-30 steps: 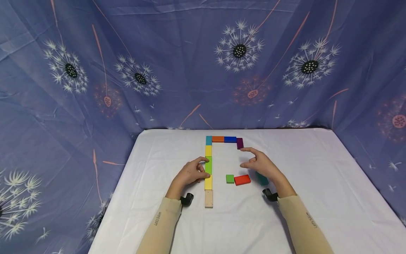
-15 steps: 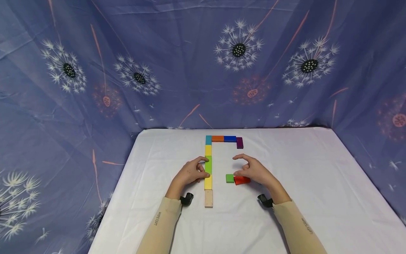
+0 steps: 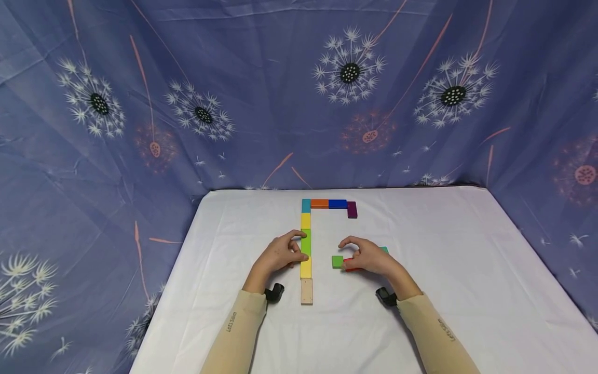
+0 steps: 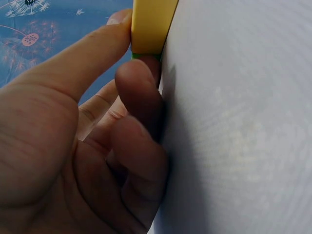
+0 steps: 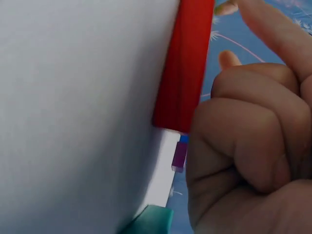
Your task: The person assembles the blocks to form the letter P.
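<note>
In the head view a straight column of blocks has yellow, light green, yellow and plain wood pieces. My left hand touches its left side, index finger on the light green block, thumb near the green-yellow joint; the left wrist view shows the thumb against the yellow block. My right hand is over a red block, partly hiding it. Its thumb tip is at the joint with a small green block; the index finger arches above, apart from it, and the other fingers are curled.
A teal block tops the column, with orange, blue and purple blocks running right from it. Another teal block shows behind my right hand. A patterned curtain hangs behind the white-covered table.
My right hand has moved left and nearer to me, from beside the purple block down to the red and small green blocks. My left hand has stayed at the column.
</note>
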`<move>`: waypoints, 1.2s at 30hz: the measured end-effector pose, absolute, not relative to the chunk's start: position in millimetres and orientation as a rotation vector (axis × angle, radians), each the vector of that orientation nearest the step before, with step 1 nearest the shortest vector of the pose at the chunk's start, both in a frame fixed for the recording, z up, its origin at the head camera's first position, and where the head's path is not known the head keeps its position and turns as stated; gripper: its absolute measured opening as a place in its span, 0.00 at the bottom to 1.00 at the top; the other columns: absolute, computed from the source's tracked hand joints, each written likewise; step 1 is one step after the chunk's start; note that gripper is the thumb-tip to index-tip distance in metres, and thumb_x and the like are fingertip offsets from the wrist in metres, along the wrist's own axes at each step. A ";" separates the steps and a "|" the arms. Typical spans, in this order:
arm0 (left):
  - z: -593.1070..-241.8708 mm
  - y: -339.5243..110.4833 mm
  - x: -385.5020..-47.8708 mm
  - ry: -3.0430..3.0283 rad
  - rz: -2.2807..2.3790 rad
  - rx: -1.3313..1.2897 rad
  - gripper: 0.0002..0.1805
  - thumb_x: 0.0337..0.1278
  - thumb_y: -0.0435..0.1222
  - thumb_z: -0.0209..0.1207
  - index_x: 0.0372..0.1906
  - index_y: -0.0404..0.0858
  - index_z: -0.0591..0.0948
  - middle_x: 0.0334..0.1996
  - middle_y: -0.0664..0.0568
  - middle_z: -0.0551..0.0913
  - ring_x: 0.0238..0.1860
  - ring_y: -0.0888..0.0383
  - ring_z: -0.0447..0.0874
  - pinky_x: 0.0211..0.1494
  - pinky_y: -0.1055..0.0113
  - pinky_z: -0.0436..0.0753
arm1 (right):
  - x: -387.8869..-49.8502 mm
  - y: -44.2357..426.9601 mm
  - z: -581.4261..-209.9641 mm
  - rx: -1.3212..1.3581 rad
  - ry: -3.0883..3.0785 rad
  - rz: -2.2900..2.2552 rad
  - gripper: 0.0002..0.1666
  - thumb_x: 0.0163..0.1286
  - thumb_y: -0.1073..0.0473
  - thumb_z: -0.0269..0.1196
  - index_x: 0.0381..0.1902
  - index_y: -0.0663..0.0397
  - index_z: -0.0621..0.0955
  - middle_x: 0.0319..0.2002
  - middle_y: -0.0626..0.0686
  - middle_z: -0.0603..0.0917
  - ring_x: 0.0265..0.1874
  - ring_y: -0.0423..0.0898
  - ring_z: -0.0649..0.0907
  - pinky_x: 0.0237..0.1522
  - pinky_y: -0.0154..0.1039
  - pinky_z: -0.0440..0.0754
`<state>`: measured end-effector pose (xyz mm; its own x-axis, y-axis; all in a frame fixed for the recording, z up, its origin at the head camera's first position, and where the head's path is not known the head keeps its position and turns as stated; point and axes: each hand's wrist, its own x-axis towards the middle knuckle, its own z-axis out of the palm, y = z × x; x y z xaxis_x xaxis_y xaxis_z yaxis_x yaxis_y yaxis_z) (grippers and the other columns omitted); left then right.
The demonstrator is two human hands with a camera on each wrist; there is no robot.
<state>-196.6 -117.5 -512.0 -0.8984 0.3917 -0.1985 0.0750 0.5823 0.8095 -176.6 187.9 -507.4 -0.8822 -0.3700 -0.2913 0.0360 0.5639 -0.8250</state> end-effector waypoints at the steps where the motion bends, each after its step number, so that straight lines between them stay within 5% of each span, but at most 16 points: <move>1: -512.2 -117.5 -196.7 2.459 1.232 0.380 0.35 0.59 0.43 0.76 0.71 0.50 0.77 0.28 0.56 0.86 0.19 0.58 0.79 0.46 0.61 0.79 | -176.3 186.8 -508.3 -0.252 2.370 -1.256 0.30 0.61 0.56 0.79 0.60 0.46 0.81 0.18 0.44 0.70 0.17 0.41 0.67 0.25 0.34 0.64; 18: -510.8 -116.9 -195.3 2.462 1.238 0.375 0.35 0.59 0.42 0.76 0.71 0.48 0.77 0.28 0.56 0.86 0.19 0.59 0.79 0.45 0.62 0.79 | -172.8 176.8 -511.8 -0.179 2.461 -1.195 0.20 0.58 0.60 0.80 0.46 0.48 0.83 0.18 0.45 0.70 0.19 0.41 0.70 0.25 0.34 0.66; 30: -510.6 -119.0 -194.5 2.466 1.215 0.372 0.35 0.60 0.42 0.75 0.72 0.49 0.76 0.28 0.56 0.86 0.19 0.59 0.79 0.46 0.61 0.79 | -172.9 174.4 -511.6 -0.204 2.470 -1.191 0.18 0.60 0.60 0.78 0.46 0.50 0.85 0.19 0.44 0.70 0.19 0.41 0.69 0.25 0.34 0.65; 36: -511.9 -117.5 -195.1 2.443 1.247 0.360 0.35 0.60 0.42 0.76 0.71 0.49 0.77 0.29 0.56 0.86 0.19 0.59 0.78 0.39 0.63 0.80 | -173.1 175.2 -508.3 -0.194 2.487 -1.210 0.17 0.60 0.58 0.79 0.45 0.49 0.86 0.16 0.44 0.69 0.17 0.41 0.68 0.23 0.34 0.65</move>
